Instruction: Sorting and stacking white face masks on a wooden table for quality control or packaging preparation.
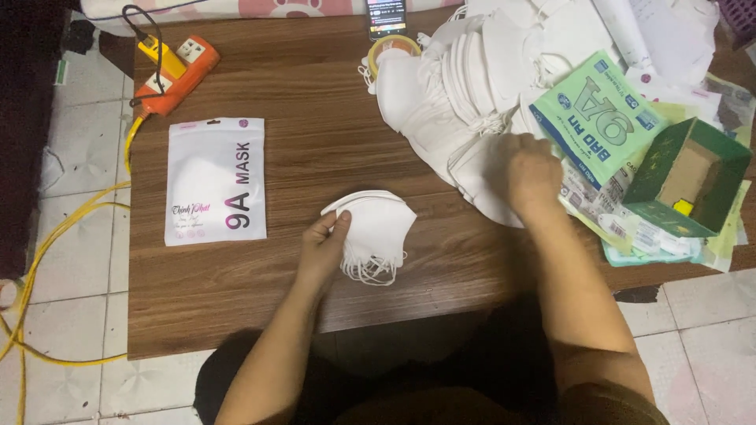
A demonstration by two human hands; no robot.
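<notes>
My left hand (323, 245) pinches the near edge of a small stack of folded white masks (376, 228) lying on the brown wooden table (315, 149), their ear loops hanging toward me. My right hand (532, 173) reaches into a large heap of loose white masks (465, 86) at the table's far right, fingers curled on the top of the heap's near edge. Whether it grips a mask cannot be told. A sealed white pouch of masks (215, 181) lies flat at the left.
An orange power strip (175, 69) with yellow cable sits at the far left corner. A phone (387, 17) and tape roll (391, 47) lie at the back. Green mask packets (598, 118), an open green box (689, 177) and printed pouches crowd the right edge. Tiled floor surrounds the table.
</notes>
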